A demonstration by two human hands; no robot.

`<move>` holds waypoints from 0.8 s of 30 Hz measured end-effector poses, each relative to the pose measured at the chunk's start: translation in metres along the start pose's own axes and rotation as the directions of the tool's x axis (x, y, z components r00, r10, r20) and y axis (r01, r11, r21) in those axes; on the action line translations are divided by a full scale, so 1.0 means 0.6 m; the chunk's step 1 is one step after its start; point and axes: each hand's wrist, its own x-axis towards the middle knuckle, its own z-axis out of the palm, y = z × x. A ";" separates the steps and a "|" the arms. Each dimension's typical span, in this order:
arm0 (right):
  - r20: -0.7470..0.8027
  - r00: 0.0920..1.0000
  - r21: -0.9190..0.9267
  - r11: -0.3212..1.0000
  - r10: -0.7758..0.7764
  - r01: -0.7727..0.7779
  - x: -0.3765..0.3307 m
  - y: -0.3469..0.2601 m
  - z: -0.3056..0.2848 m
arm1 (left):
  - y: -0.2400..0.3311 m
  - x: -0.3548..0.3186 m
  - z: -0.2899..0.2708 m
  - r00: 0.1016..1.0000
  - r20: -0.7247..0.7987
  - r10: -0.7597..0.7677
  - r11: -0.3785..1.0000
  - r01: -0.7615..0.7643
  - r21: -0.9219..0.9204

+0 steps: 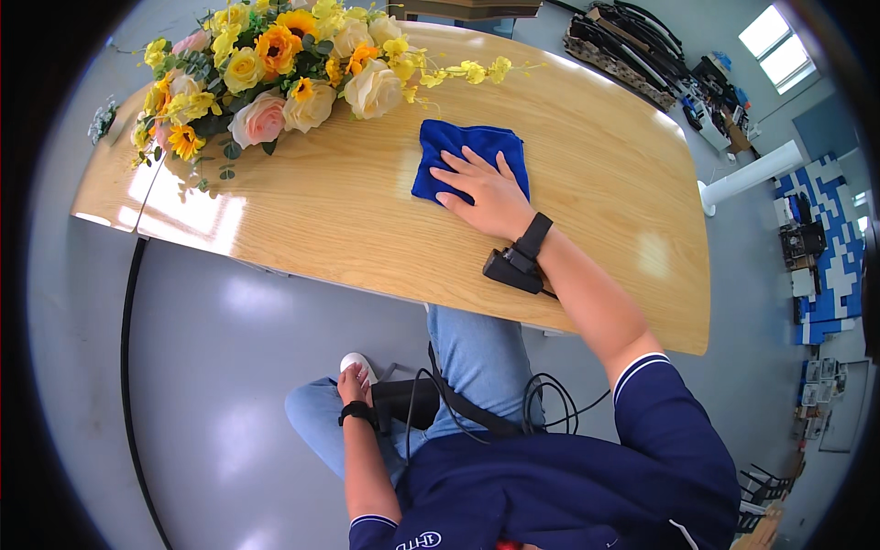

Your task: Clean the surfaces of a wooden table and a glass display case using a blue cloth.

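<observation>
A folded blue cloth (472, 151) lies on the light wood table (348, 220). My right hand (484, 191) rests flat on the cloth, palm down with the fingers spread, and presses it against the tabletop without gripping it. Around that wrist is a black strap with a small black box (513, 269) on it, and a cable runs from the box. Below the table edge, my left hand (353, 383) hangs down by my knee and a black seat edge. It wears a black wristband (357, 412). Its fingers are too small and partly hidden to read.
A large arrangement of yellow, pink and cream flowers with sunflowers (278, 49) stands on the table's far left, its yellow sprig reaching right toward the cloth. Black cables (550, 403) loop beside my lap. A white post (752, 176) lies beyond the table's right edge.
</observation>
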 end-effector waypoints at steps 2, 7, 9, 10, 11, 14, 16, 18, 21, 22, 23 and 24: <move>0.006 1.000 -0.009 1.000 -0.010 0.011 -0.001 0.000 -0.001 | 0.000 -0.004 0.001 1.000 0.000 -0.003 1.000 0.003 -0.001; 0.016 1.000 -0.024 0.999 -0.022 0.023 -0.003 -0.004 -0.003 | -0.003 0.003 0.003 1.000 0.023 -0.009 0.999 0.008 0.045; 0.016 1.000 -0.022 0.999 -0.024 0.024 -0.004 -0.004 -0.003 | -0.002 0.004 0.004 1.000 0.020 -0.020 0.999 0.019 0.045; 0.022 0.999 -0.030 0.999 -0.029 0.030 -0.004 -0.002 -0.003 | -0.001 0.005 0.005 0.999 0.017 -0.029 0.999 0.028 0.043; 0.028 0.999 -0.038 0.999 -0.035 0.036 -0.005 -0.002 -0.003 | -0.001 0.005 0.006 0.999 0.019 -0.030 0.999 0.030 0.044; 0.039 0.999 -0.030 0.999 -0.028 0.030 -0.004 -0.003 -0.004 | -0.005 0.009 0.004 0.999 0.016 -0.042 0.998 0.041 0.054; 0.042 0.999 -0.024 0.999 -0.029 0.030 -0.003 -0.004 -0.006 | -0.007 0.011 0.004 1.000 0.014 -0.022 0.998 0.021 0.060; 0.045 0.999 -0.019 0.999 -0.028 0.029 -0.003 -0.003 -0.005 | -0.008 0.013 0.004 1.000 0.014 -0.024 0.998 0.023 0.063; 0.040 0.999 -0.028 0.999 -0.034 0.035 -0.002 -0.001 -0.004 | -0.009 0.014 0.004 1.000 0.021 -0.022 0.998 0.021 0.062; 0.036 0.999 -0.028 0.999 -0.037 0.038 -0.002 -0.001 -0.003 | -0.009 0.013 0.003 0.999 0.028 -0.019 0.998 0.018 0.057; 0.033 0.999 -0.028 0.999 -0.041 0.042 -0.002 0.000 -0.003 | -0.010 0.013 0.002 0.999 0.027 -0.021 0.998 0.019 0.057; 0.034 0.999 -0.028 0.999 -0.041 0.042 -0.002 -0.001 -0.002 | -0.009 0.013 0.002 0.999 0.030 -0.022 0.998 0.021 0.059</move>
